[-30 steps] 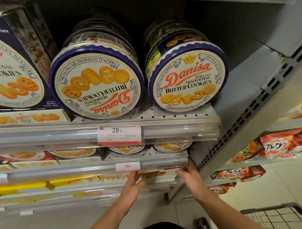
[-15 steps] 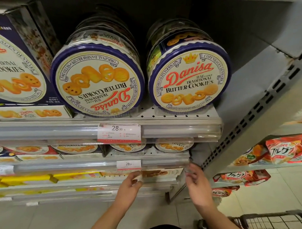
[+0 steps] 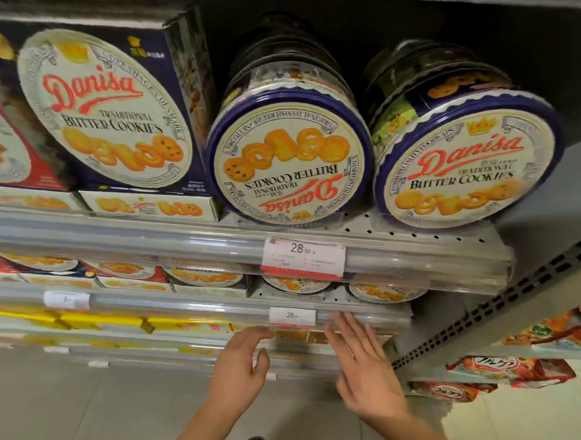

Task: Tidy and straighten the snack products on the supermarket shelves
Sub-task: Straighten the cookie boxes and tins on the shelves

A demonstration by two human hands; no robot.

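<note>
Right, at 10 o'clock you've got the blue Danisa butter cookie box standing upright on a flat cookie box, label reading correctly. At 12 o'clock the upside-down Danisa tin stands on its edge on the top shelf, label inverted, so it probably needs a turn. At 2 o'clock the upright Danisa tin sits just beside it, label right way up. The price tag reads 28.90.

Down at 6 o'clock, your left hand is loosely cupped, fingertips near the lower shelf rail, holding nothing. Your right hand is spread flat with straight fingers against or just off that rail; blur, so I can't tell about contact. It holds nothing.

Risk: both tins balance on their rims, so if you bump the shelf or twist the inverted one carelessly, it could roll off the front edge or knock its neighbour.

Versus half a second back: your view has swung left, the blue box now shows in full, the cart is out of view, and your right hand has moved in from the shelf end toward the left hand.
</note>
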